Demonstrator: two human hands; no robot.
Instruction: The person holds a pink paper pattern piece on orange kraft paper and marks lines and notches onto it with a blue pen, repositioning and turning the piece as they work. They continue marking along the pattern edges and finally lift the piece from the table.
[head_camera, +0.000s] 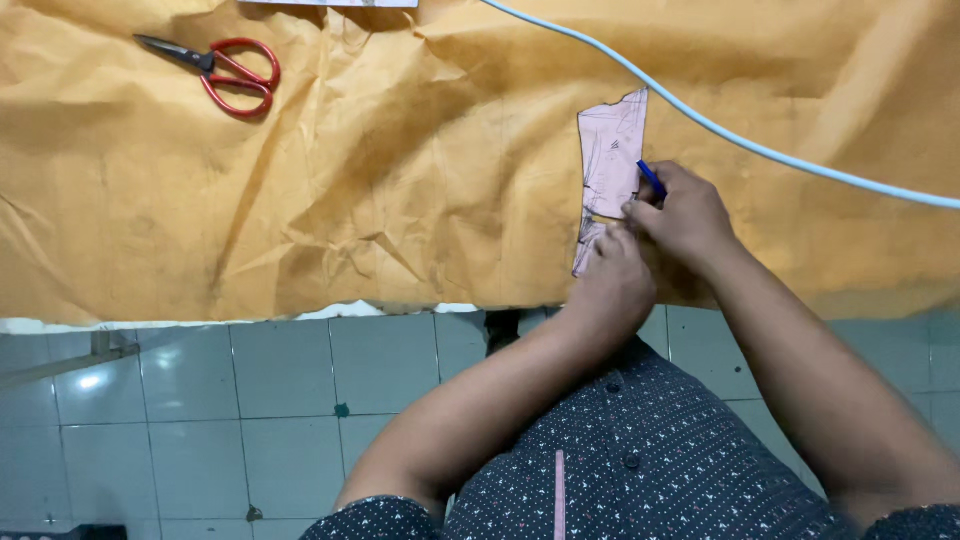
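A small pale pink paper pattern piece (610, 150) with pencil marks lies on a large crumpled sheet of brown paper (400, 170). My left hand (612, 285) presses down on the lower end of the pink piece, fingers flat. My right hand (685, 215) grips a blue pen (651, 179) with its tip at the right edge of the pink piece. Both hands touch near the piece's lower half, which they partly hide.
Red-handled scissors (220, 70) lie on the brown paper at the far left. A light blue cable (760, 150) runs across the upper right. Beneath the paper's front edge is a grey tiled floor (200, 400).
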